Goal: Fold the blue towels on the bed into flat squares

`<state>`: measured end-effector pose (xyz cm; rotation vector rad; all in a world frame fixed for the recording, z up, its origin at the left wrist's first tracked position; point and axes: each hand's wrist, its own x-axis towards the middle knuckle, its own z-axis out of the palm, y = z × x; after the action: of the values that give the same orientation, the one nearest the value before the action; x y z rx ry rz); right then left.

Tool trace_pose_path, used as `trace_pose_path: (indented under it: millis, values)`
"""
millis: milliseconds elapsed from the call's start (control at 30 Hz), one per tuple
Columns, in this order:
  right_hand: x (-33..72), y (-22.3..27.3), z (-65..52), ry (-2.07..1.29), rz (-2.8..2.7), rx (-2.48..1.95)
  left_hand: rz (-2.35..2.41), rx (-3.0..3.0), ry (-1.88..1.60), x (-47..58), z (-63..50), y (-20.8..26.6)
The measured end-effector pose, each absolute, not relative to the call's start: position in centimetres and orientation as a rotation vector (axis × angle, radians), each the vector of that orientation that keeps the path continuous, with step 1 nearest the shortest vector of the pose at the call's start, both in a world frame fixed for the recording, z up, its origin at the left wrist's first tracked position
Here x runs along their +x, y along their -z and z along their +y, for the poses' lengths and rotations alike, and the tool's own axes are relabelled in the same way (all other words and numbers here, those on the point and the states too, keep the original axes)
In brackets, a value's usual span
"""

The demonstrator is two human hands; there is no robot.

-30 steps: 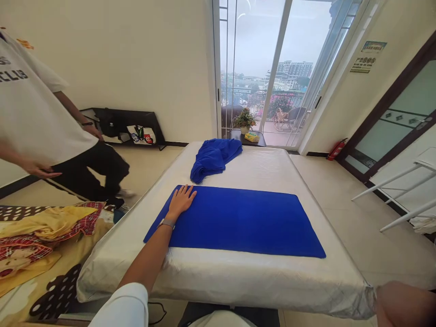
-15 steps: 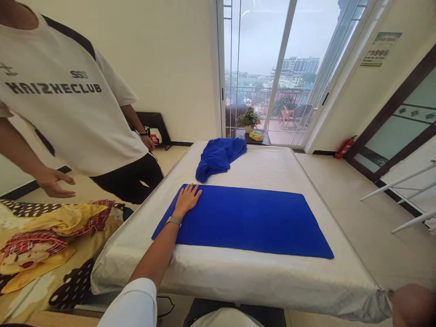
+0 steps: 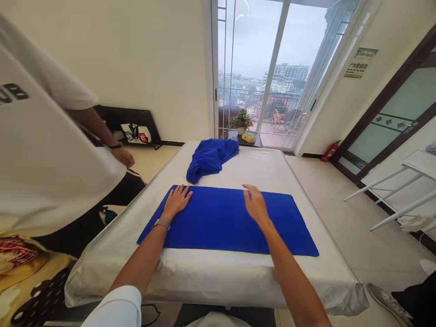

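Observation:
A flat blue cloth (image 3: 218, 222), folded into a long rectangle, lies across the covered table (image 3: 218, 277). My left hand (image 3: 176, 200) rests palm down on its left end with fingers spread. Over the right half of the cloth is my right hand (image 3: 255, 203), slightly blurred, fingers stretched forward and nothing in them. Whether it touches the fabric I cannot tell. Behind the folded cloth, a crumpled blue cloth (image 3: 211, 156) lies in a heap near the far left of the table.
To the left stands a person in a white shirt (image 3: 51, 136), close to the table edge, beside patterned bedding (image 3: 41, 290). Past the far edge are a potted plant (image 3: 241, 120) and a yellow tissue box (image 3: 249, 137). At right are a white rack (image 3: 402, 181) and a shoe (image 3: 390, 302).
My right hand has come in from the lower right to above the folded cloth. My left hand stays on its left end. The view has shifted, and the person at left appears nearer.

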<state>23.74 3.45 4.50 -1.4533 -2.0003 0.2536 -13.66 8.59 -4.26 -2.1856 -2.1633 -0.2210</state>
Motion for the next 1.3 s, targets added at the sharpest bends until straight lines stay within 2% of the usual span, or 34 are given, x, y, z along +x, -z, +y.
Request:
trace_pose_path:
  millis: [167, 300, 633, 933, 1033, 1200, 1300]
  values:
    - [21.4, 0.0, 6.7, -0.392, -2.304, -1.806, -2.149, -2.184, 0.215, -13.8, 8.7, 4.4]
    - [23.5, 2.0, 8.2, -0.309, -2.309, -1.959, -2.139, -2.183, 0.210, -13.8, 8.6, 4.4]
    - [40.7, 3.2, 6.9, -0.121, -1.940, -2.420, -2.272, -2.230, 0.228, -14.1, 8.9, 4.1]
    - [41.1, 3.7, 6.6, -0.110, -1.873, -2.438, -2.504, -1.953, 0.178, -17.3, 8.7, 3.1]
    - [41.1, 3.6, 6.6, -0.128, -1.866, -2.439, -2.273, -2.148, 0.255, -12.8, 8.6, 1.9]
    - [41.1, 3.3, 6.4, -0.118, -1.861, -2.430, -1.693, -2.793, 0.300, 1.3, 8.8, 1.5]
    - [41.0, 3.2, 6.4, -0.118, -1.865, -2.426, -1.650, -2.865, 0.307, 6.6, 9.2, 2.3]
